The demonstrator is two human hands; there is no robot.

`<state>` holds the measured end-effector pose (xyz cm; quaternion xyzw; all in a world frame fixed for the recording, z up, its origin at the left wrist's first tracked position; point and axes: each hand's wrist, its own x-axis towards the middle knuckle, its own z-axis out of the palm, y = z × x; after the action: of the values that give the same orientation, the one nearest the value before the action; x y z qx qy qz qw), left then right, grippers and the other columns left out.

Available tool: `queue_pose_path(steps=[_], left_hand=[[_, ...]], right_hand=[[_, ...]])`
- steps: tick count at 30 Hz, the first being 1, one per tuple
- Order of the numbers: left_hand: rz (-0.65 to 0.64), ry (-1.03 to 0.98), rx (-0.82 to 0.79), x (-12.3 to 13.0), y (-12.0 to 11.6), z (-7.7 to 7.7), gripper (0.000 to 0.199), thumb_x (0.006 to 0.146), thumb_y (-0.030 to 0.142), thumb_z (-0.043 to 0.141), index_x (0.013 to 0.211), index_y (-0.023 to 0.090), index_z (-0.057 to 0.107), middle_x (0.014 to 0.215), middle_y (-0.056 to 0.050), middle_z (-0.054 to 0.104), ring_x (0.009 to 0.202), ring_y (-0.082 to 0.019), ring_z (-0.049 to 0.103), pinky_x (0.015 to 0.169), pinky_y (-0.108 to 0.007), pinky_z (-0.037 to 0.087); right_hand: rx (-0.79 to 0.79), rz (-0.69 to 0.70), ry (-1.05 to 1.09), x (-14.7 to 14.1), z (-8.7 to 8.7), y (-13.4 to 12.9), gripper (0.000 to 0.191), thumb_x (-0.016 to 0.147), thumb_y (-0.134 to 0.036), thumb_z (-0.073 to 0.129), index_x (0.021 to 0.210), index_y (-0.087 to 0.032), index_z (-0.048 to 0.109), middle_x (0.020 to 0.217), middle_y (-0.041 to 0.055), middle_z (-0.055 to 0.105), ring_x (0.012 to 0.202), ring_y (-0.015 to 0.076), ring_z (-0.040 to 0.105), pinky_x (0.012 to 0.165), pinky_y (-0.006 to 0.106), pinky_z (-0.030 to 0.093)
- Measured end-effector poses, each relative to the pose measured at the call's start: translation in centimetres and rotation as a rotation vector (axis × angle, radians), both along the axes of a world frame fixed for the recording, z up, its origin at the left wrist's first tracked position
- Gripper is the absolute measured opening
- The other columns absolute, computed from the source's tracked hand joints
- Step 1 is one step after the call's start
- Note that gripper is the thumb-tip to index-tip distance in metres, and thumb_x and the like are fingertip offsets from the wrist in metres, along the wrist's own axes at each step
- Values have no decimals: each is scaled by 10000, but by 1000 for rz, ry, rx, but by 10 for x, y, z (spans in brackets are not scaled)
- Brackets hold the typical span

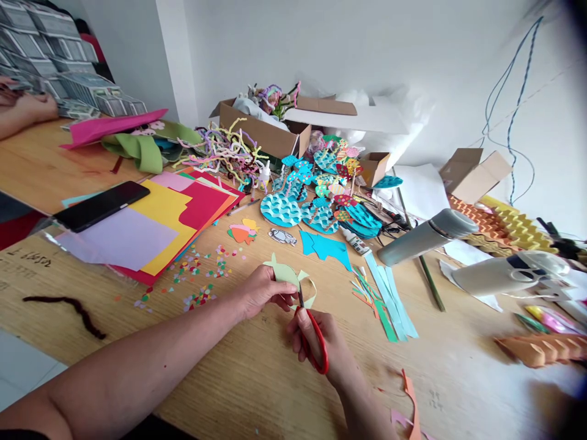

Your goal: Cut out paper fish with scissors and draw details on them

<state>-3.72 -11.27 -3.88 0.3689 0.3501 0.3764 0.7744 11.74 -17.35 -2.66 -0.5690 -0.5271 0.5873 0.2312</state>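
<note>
My left hand (263,292) pinches a pale green paper piece (282,273) between thumb and fingers, above the middle of the table. Red-handled scissors (320,345) are in my right hand (323,342), fingers through the loops. Their blades meet the right edge of the green paper, where a thin curled strip (312,292) hangs partly cut. Just beyond lie orange, pink and yellow paper fish shapes (242,232), a small black-and-white cutout (282,236) and blue paper scraps (325,245).
Coloured paper sheets (123,238) with a black phone (103,205) lie at left, beside scattered confetti (197,275). Blue wavy paper crafts (280,209), pipe cleaners (224,146) and a cardboard box (261,131) fill the back. A grey bottle (426,235) lies right. Another person's hand (34,107) shows far left.
</note>
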Motion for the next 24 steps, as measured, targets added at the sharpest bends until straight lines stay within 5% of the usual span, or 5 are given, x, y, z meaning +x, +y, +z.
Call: queue_pose_path(steps=[24], left_hand=[[2, 10, 5, -1, 0, 0, 257, 563, 319, 756, 670, 115, 641, 628, -33, 624, 546, -119, 557, 506, -241, 476]], right_hand=[[6, 14, -37, 1, 0, -1, 626, 787, -749, 418, 647, -153, 553, 460, -9, 531, 351, 83, 459, 366, 194, 308]])
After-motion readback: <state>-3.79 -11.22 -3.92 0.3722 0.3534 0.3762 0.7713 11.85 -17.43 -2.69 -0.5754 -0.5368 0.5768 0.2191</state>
